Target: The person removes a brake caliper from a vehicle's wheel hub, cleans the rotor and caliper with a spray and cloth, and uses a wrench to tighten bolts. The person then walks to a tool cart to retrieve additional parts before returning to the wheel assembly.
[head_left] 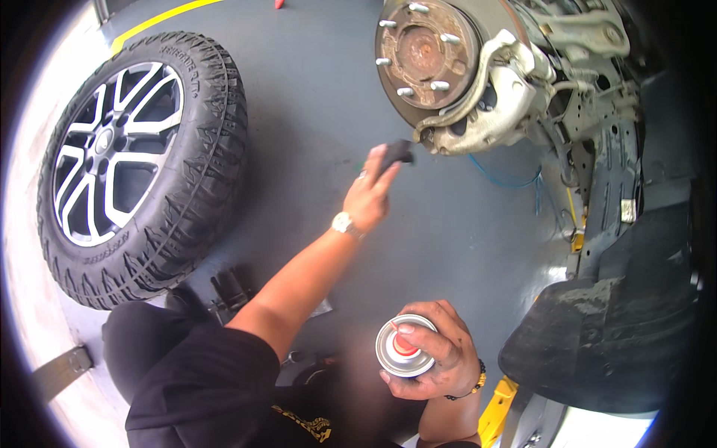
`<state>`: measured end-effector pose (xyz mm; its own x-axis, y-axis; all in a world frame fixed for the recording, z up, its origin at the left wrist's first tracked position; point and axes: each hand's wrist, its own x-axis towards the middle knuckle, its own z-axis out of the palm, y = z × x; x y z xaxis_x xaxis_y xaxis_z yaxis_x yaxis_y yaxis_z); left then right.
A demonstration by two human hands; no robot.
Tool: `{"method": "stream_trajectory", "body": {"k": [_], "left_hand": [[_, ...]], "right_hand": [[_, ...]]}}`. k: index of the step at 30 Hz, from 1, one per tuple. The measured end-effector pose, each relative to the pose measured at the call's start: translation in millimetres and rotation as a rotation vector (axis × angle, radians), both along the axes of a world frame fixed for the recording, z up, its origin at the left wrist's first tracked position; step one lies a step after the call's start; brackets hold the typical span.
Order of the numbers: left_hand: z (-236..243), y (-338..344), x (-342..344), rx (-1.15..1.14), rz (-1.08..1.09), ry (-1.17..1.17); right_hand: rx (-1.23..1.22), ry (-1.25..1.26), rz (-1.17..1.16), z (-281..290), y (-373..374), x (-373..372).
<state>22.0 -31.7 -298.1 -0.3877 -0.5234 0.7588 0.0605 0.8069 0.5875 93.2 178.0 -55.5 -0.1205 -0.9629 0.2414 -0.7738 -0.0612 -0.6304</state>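
Observation:
My left hand, with a watch at the wrist, reaches out over the floor below the wheel hub. Gripped in its fingers is a small black piece, too blurred to name. Closer to my body, my right hand wraps round a spray can held upright. Its thumb rests at the can's red spray button. Beyond my left hand stands a rusty brake disc with bare wheel studs, and a pale metal bracket curves round its lower right side.
On the left, a wheel with a chunky tire leans at an angle. Suspension parts and a black wheel-arch liner line the right. A blue cord hangs under the hub. Dark tools lie near my left arm; a yellow stand is at lower right.

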Motion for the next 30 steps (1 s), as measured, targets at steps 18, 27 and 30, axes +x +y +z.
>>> {"method": "stream_trajectory", "body": {"k": [18,27,30], "left_hand": [[13,38,-1,0.398,-0.163,0.237],[90,3,-16,-0.034,-0.138,0.193],[49,2,3,0.296,-0.166,0.024]], "right_hand": [[0.013,-0.047,0.085,-41,-24,-15],[-0.119,-0.056,0.077,-53,-24,-14],[-0.096,-0.019,0.097,-50,-21,-15]]}}
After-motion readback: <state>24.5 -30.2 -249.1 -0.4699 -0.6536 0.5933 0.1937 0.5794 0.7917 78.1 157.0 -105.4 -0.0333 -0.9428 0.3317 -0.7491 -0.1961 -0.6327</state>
